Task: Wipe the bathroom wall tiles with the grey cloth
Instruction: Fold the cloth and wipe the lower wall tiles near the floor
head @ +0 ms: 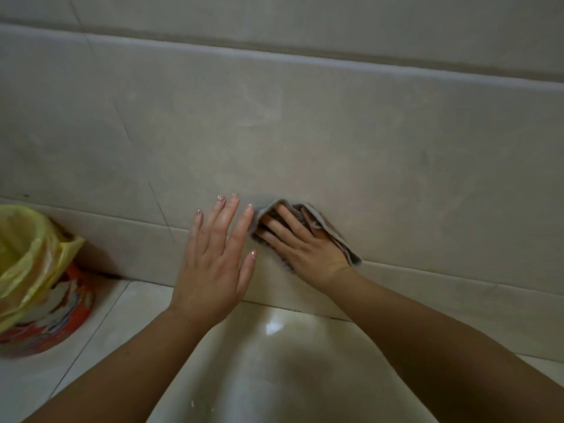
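The right hand is pressing the bunched cloth flat-fingered against the low tiles, just above the floor. The left hand is lying open and empty beside the cloth. Wiping looks underway; next it likely needs steady sideways pressure.

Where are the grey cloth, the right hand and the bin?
grey cloth [334,236]: head view, folded edge right of the fingers.
right hand [300,244]: head view, back of hand.
bin [58,309]: head view, patterned side wall.
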Tool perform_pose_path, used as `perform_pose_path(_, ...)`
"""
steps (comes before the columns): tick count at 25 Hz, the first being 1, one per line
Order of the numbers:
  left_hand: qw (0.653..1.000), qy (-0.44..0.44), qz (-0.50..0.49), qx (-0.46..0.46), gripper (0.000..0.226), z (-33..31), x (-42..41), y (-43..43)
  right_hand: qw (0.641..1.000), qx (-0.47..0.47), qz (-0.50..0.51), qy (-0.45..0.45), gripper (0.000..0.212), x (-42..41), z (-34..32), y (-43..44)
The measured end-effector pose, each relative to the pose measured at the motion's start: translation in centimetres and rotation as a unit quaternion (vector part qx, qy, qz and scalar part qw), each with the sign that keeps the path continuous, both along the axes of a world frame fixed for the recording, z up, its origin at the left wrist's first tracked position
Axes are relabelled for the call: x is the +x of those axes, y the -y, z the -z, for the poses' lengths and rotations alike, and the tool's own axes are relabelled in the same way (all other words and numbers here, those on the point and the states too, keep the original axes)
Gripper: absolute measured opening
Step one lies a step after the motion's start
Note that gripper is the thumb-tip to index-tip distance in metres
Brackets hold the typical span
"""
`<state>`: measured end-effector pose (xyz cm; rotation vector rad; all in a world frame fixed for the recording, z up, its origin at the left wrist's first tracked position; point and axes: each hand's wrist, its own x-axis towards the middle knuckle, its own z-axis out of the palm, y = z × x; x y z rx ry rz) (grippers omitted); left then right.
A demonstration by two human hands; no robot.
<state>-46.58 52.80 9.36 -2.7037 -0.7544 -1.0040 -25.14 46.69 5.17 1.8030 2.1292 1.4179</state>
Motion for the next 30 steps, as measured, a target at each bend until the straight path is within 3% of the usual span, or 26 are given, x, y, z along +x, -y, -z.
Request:
perform_pose_path(12,0.990,-0.034,0.123,0.064,0.061,-2.3,9.6,9.9,0.997,0.026,0.075,0.010,0.049,18.1,-1.0,22.4)
perform_pose_path(18,0.979,-0.001,0.194,0.058,0.063,-4.4,12.6,14.3,0.981,0.063,0.179,-0.041,0.044,17.6,-4.2,25.1)
perform_pose_path(20,0.973,0.012,0.218,0.072,0.062,-5.7,12.8,14.6,0.951,0.138,0.254,-0.105,0.051,16.0,-7.5,23.7)
perform_pose_path(23,0.972,0.029,0.223,0.073,0.063,-7.1,12.6,15.1,0.879,0.264,0.325,-0.229,0.061,13.6,-11.5,20.9)
perform_pose_path(27,0.965,-0.009,0.245,0.093,0.065,-5.5,12.0,16.2,0.848,0.294,0.316,-0.308,0.062,12.9,-10.6,20.3)
perform_pose_path(30,0.967,-0.012,0.240,0.089,0.065,-4.5,13.8,16.9,0.799,0.326,0.331,-0.381,0.062,14.1,-7.8,21.0)
